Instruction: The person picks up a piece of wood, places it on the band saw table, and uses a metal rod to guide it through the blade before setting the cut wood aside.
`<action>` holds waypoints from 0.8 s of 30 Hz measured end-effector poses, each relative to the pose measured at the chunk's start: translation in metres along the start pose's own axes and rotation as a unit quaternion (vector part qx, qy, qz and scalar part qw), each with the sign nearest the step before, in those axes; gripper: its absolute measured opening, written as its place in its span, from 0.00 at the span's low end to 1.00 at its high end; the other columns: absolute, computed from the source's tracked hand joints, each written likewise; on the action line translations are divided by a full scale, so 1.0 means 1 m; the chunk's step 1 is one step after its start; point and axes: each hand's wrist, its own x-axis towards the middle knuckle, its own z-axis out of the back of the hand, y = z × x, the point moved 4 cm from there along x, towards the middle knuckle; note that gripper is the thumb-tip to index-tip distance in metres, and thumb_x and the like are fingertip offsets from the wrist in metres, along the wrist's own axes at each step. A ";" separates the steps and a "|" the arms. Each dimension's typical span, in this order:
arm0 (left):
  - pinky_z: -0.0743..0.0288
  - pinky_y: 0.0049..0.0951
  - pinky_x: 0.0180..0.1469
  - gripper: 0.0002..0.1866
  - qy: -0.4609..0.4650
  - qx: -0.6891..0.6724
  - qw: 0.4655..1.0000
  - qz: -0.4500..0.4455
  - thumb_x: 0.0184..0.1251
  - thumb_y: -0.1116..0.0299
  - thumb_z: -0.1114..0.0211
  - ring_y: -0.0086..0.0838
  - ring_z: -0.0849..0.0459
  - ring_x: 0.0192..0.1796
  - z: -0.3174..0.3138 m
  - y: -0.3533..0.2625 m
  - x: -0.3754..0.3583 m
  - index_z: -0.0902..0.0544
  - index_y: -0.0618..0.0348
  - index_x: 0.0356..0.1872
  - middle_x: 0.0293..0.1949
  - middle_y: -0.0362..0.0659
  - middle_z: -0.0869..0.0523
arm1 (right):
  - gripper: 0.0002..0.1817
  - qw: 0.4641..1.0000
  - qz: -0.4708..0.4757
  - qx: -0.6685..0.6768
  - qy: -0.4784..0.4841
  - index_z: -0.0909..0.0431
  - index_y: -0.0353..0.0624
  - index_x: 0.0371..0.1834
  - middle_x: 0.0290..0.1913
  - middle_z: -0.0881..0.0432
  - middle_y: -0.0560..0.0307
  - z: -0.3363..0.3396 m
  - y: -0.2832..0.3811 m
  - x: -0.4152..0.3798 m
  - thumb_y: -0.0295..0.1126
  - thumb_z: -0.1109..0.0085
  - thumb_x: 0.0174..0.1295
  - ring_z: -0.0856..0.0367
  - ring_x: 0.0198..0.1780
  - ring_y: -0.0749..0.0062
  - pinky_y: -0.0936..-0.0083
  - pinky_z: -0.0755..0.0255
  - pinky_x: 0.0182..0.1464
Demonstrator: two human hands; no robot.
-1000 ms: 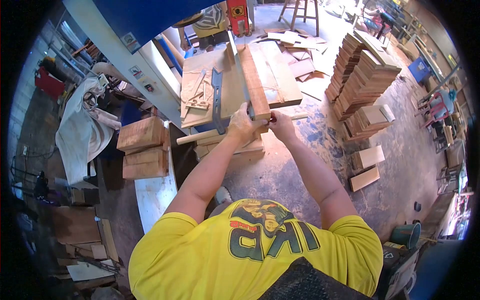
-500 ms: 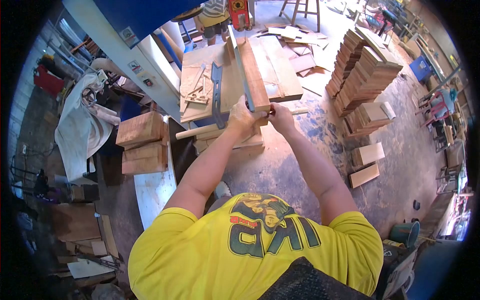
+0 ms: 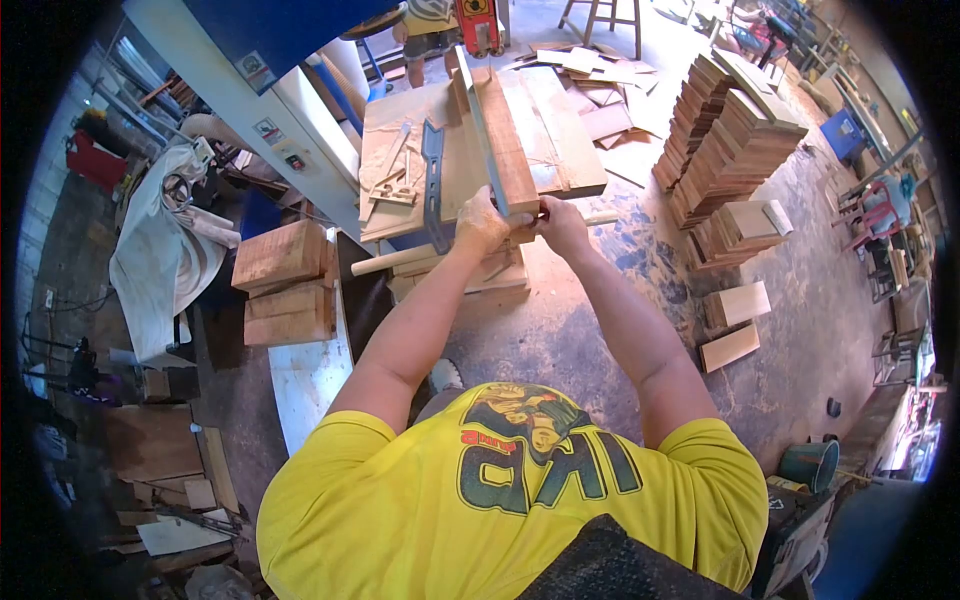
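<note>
A long wooden block (image 3: 509,150) stands on the wooden saw table (image 3: 400,110), flush along an upright grey-edged fence (image 3: 474,112). My left hand (image 3: 483,222) is closed around the near end of the fence and block, its thumb lying across the block's end face. At the block's near right corner, my right hand (image 3: 563,226) has its fingers bent and pressed against the wood; the fingertips are partly hidden. Left of the fence lie a blue-grey metal bar (image 3: 433,175) and small wooden sticks (image 3: 393,190). A round wooden rod (image 3: 375,265) passes below the hands.
A blue-and-white machine (image 3: 270,120) rises at the left, and its red guard (image 3: 480,25) hangs beyond the block. Thick wood blocks (image 3: 285,285) sit at left. Stacked boards (image 3: 725,150) stand on the right, with loose boards (image 3: 600,95) behind. Another person (image 3: 428,30) stands at the far side.
The block has slid slightly away from me along the fence, with both hands still at its near end. The person at the far side has shifted a little.
</note>
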 end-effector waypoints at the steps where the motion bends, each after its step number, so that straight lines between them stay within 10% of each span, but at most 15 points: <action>1: 0.22 0.42 0.56 0.40 -0.016 0.010 1.000 0.002 0.38 0.48 0.15 0.49 0.14 0.53 0.001 0.000 0.000 0.19 0.62 0.52 0.48 0.54 0.12 | 0.17 1.000 0.000 0.000 0.000 0.15 0.42 0.47 0.41 0.11 0.46 0.000 0.001 0.001 0.35 0.29 0.55 0.12 0.43 0.54 0.62 0.19 0.45; 24: 0.23 0.42 0.59 0.44 0.046 0.108 0.992 0.036 0.41 0.40 0.18 0.53 0.17 0.58 0.005 0.006 0.026 0.17 0.67 0.52 0.50 0.61 0.14 | 0.16 1.000 0.007 -0.018 0.002 0.14 0.43 0.45 0.39 0.11 0.46 -0.002 0.000 0.018 0.33 0.29 0.52 0.12 0.43 0.53 0.61 0.19 0.46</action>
